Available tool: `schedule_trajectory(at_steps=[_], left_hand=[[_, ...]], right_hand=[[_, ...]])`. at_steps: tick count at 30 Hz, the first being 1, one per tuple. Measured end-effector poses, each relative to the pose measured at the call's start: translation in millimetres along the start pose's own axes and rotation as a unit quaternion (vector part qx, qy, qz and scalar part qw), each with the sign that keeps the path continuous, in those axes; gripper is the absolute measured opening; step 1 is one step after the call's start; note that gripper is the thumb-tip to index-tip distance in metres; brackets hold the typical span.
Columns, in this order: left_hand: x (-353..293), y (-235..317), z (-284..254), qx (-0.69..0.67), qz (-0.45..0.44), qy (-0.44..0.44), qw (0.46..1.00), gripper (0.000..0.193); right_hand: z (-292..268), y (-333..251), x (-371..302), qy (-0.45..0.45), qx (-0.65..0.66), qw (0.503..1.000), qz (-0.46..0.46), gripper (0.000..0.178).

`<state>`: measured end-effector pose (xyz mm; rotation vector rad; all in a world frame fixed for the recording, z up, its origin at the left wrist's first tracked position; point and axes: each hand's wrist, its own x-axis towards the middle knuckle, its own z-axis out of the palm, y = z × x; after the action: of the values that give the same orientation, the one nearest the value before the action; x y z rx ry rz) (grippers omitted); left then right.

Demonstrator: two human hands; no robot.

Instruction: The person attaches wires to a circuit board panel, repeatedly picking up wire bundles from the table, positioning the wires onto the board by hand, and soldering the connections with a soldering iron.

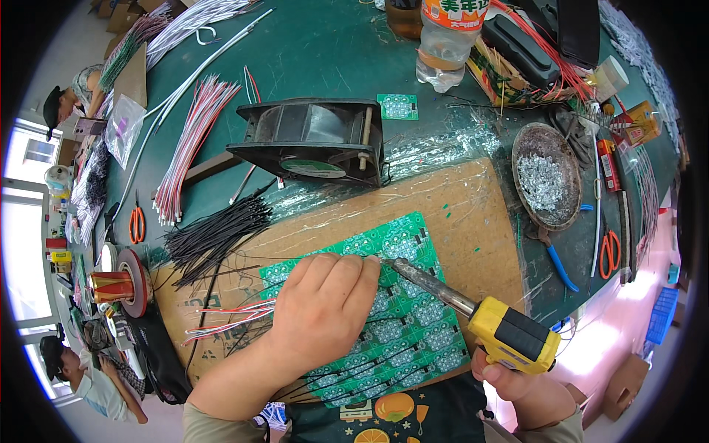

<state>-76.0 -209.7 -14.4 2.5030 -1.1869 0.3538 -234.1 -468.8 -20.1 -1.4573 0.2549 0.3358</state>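
Head view shows a big green circuit board panel (402,325), made of many small squares, lying flat on a brown cardboard sheet (465,207) on the counter (325,59). The left hand (325,310) presses down on it, fingers curled, pinching thin wires (221,317). The right hand (509,376) grips a yellow soldering iron (480,317), its tip touching the board.
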Motion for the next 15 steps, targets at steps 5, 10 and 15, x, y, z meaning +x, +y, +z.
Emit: schedule_trajectory(at_steps=[5, 10, 15], left_hand=[[-0.1, 1.0, 0.0, 0.004, 0.001, -0.001, 1.0, 0.037], [-0.4, 2.6, -0.2, 0.011, -0.001, -0.006, 1.0, 0.036], [-0.6, 3.0, -1.2, 0.016, 0.001, -0.011, 1.0, 0.036]], right_hand=[[-0.2, 4.0, -2.2, 0.002, -0.012, 1.0, 0.007, 0.027], [2.5, 1.6, -0.7, 0.01, -0.019, 1.0, 0.0, 0.029], [2.7, -0.9, 0.2, 0.009, 0.012, 1.0, 0.01, 0.027]])
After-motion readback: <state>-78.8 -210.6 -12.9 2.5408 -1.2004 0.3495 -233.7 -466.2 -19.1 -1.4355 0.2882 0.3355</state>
